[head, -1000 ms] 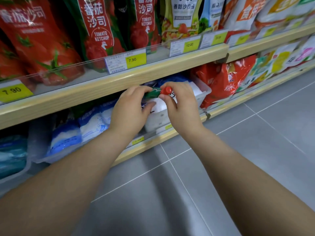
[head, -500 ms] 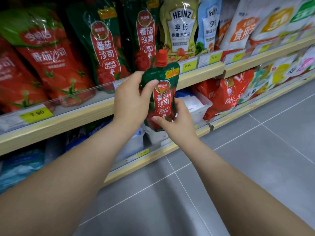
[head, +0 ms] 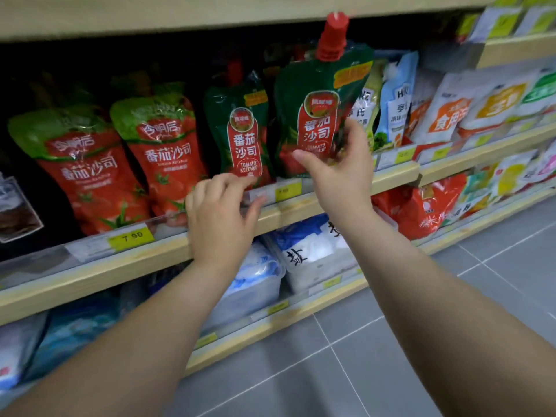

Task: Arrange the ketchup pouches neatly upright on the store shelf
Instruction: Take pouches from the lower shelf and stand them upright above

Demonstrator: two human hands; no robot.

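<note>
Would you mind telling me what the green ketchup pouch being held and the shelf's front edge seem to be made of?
Green ketchup pouch: likely flexible plastic film, glossy, judging by its sheen and creases; its red cap looks like rigid plastic. Shelf edge: pale, matte, wood-look surface, though solid wood or laminate cannot be told.

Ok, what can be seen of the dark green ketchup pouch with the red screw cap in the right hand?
The dark green ketchup pouch is glossy, flexible film with a red label panel, tomato artwork, a yellow patch and a red screw cap on a top spout. It stands upright, cap near the upper shelf edge, beside a matching pouch. The right hand holds its lower right; the left hand is apart from it.
</note>
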